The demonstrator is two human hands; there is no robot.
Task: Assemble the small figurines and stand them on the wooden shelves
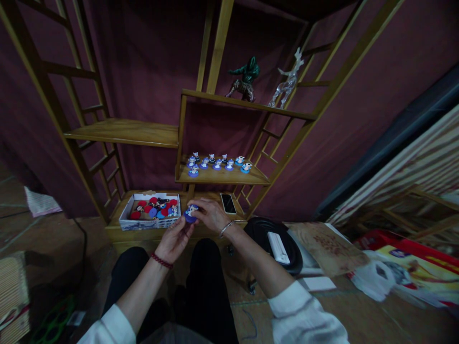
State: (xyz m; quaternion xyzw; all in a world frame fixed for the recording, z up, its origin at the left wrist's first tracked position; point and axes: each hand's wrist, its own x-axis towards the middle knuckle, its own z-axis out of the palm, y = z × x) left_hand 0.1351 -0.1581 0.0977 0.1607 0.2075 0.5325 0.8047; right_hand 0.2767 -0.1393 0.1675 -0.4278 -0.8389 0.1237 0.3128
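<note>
Left hand (pixel 175 240) and right hand (pixel 214 216) close on one purple-based figurine (pixel 191 213)

The figurine is held up by the front edge of the lower shelf (pixel 114 232), just right of an open box (pixel 150 223). Left fingertips are bent against its purple base; the right thumb and fingers pinch it from the other side, nearly closed.

The box sits toward the lower shelf's left end, filled with red-, purple- and blue-based pieces (pixel 154 209). A phone (pixel 228 203) lies near that shelf's right end. On the middle shelf (pixel 229 178), small figurines (pixel 217 164) stand in rows, one near the front left corner, two blue-based ones toward the right edge.
</note>
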